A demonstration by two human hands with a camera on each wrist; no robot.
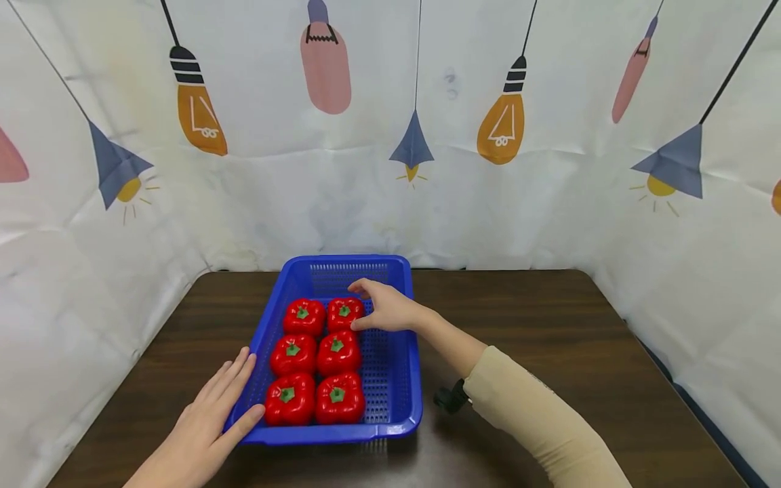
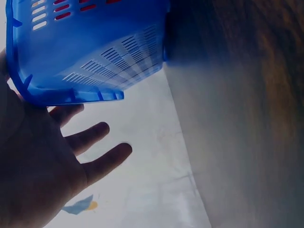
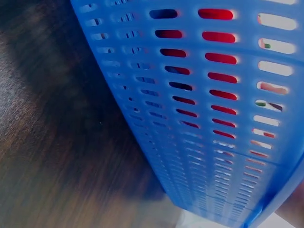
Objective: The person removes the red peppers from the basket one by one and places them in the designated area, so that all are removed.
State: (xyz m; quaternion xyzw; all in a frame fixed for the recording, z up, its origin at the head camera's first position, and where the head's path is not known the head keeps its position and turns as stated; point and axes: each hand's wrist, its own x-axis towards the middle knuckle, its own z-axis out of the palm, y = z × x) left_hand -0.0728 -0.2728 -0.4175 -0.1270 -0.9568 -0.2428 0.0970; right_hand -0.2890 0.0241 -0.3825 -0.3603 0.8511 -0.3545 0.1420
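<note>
A blue slotted basket (image 1: 416,352) sits on a dark wooden table (image 1: 549,325) and holds several red bell peppers in two columns. My right hand (image 1: 369,308) reaches in from the right, its index finger and thumb curled round the far right pepper (image 1: 342,314). My left hand (image 1: 210,413) lies flat with straight fingers against the basket's near left corner, thumb touching the rim. In the left wrist view, the left hand (image 2: 42,161) is spread beside the basket (image 2: 95,47). In the right wrist view, only the basket wall (image 3: 190,118) shows, with red visible through the slots.
White cloth printed with lamps (image 1: 427,135) closes in the table at the back and both sides. Bare table top (image 1: 579,352) lies right of the basket, and a narrower strip on the left. A small black object (image 1: 450,398) shows at my right wrist.
</note>
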